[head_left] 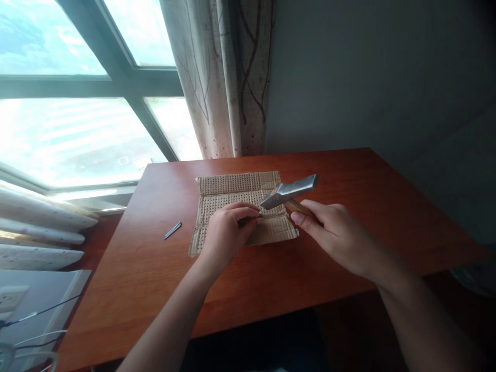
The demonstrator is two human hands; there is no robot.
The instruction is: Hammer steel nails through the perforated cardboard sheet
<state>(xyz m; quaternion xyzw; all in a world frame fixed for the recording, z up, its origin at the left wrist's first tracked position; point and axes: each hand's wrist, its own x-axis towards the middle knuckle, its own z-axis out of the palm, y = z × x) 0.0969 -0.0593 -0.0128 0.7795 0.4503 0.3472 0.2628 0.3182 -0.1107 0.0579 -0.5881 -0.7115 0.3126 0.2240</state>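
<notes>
A hammer with a grey metal head and a wooden handle is in my right hand, whose fingers are wrapped round the handle. Its head hangs just above and to the right of my left fingertips. My left hand is closed in a pinch over a creased, perforated piece of cardboard. A small bright end, which looks like the head of a nail, shows at those fingertips; the rest of it is hidden. Several loose nails lie together on the table, left of the cardboard.
The reddish-brown wooden table reaches back to the wall and a patterned curtain. A large window is at the left. Cables and a wall socket are low on the left, beyond the table's edge.
</notes>
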